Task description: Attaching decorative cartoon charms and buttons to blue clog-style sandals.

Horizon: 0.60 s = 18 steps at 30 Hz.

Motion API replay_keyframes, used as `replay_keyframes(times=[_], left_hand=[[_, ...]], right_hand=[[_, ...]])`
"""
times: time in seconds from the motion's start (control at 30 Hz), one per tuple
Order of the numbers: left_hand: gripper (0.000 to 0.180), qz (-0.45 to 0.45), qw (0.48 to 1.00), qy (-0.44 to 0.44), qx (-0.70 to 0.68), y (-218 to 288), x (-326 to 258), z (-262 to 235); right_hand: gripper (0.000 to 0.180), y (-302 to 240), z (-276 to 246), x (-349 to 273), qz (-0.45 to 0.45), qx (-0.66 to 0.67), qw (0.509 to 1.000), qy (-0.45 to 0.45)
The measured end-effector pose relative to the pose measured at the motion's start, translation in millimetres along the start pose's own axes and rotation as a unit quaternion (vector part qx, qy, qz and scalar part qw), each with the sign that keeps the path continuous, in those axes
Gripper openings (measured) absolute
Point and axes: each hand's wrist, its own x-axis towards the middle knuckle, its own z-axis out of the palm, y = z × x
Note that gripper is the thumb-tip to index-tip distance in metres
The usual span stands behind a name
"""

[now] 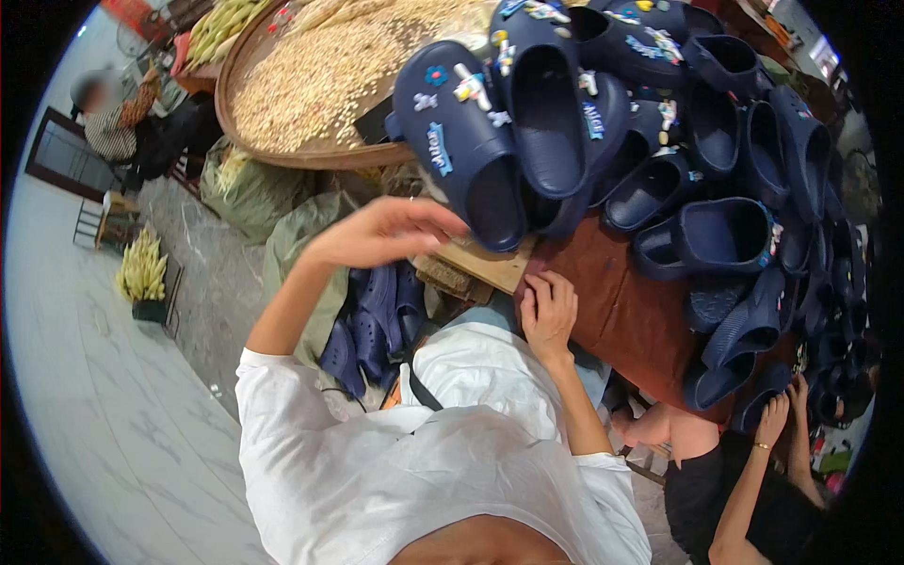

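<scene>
A pile of dark blue foam clogs with colourful charms covers the table in front of me. My left hand (391,229) is raised beside the nearest decorated clog (460,122), a little left of its heel. Its fingers are stretched out, slightly blurred, and nothing shows in them. My right hand (550,309) rests at the near edge of the brown-red table cover (612,315), fingers bent down on it and holding nothing I can see. Between the hands lies a light wooden board (490,265). More clogs, such as an upturned-opening one (708,238), lie to the right.
A wide round tray (226,104) of pale corn kernels stands at the far left. Below it are a green sack (252,193) and several plain blue clogs (369,339). Corn cobs (141,266) stand against the wall. At right a co-worker's hand (774,416) touches a clog.
</scene>
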Motion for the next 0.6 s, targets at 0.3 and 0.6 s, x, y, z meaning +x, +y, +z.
replay_keyframes(times=[0.3, 0.6], left_hand=[[0.047, -0.002, 0.949, 0.262, -0.174, -49.8, 94.4, 88.4], [0.063, 0.199, 0.773, 0.437, -0.415, -54.2, 149.7, 99.4]], right_hand=[[0.024, 1.0, -9.2, -4.3, 0.002, 0.03, 1.0, -0.01], [0.023, 6.1, -5.7, -5.1, -0.006, 0.031, 0.999, 0.011]])
